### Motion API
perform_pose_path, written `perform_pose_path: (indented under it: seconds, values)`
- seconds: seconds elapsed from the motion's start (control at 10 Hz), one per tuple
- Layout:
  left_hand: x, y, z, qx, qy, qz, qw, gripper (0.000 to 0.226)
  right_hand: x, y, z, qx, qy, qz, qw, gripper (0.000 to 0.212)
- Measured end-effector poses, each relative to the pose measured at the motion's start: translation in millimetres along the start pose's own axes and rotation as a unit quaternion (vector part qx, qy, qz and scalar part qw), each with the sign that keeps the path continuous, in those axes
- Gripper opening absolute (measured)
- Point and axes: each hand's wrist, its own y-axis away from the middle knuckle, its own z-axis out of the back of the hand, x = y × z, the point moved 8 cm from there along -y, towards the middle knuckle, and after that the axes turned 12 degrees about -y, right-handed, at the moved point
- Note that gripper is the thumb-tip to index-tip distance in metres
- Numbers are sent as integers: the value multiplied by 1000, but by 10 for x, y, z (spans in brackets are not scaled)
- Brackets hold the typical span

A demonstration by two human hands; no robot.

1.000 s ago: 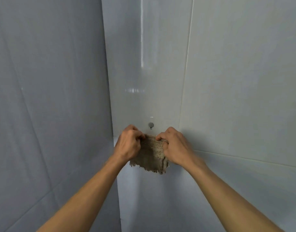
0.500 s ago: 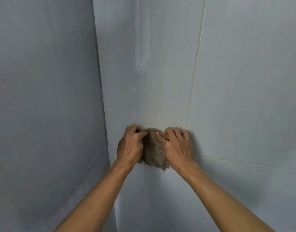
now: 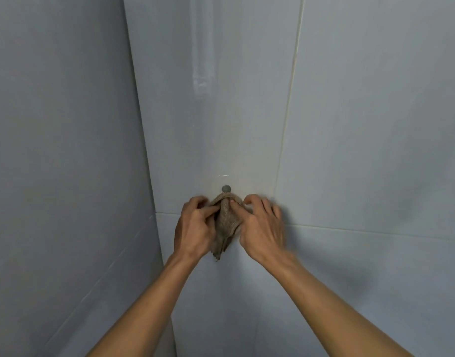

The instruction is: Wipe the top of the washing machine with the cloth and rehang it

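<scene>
A small brownish-grey cloth (image 3: 225,222) hangs bunched against the tiled wall, its top edge just under a small round grey hook (image 3: 226,188). My left hand (image 3: 194,228) pinches the cloth's left side between thumb and fingers. My right hand (image 3: 262,225) touches its right side with thumb and forefinger while the other fingers spread against the wall. The cloth's lower end dangles free between my wrists. The washing machine is out of view.
I face a corner of pale grey glossy wall tiles (image 3: 363,124); the corner line (image 3: 144,140) runs down just left of my hands. A horizontal grout line (image 3: 350,229) passes behind my right hand.
The cloth, first held spread below the hook, was raised over it and now hangs narrow and gathered beneath it. The hook shows again, and my right fingers have loosened and spread.
</scene>
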Motion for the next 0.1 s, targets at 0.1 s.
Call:
perform_pose_path:
  seconds: [0.1]
  values:
    - [-6, 22, 89, -26, 7, 13, 1000, 27, -29, 39, 71, -2, -36, -9, 999, 63]
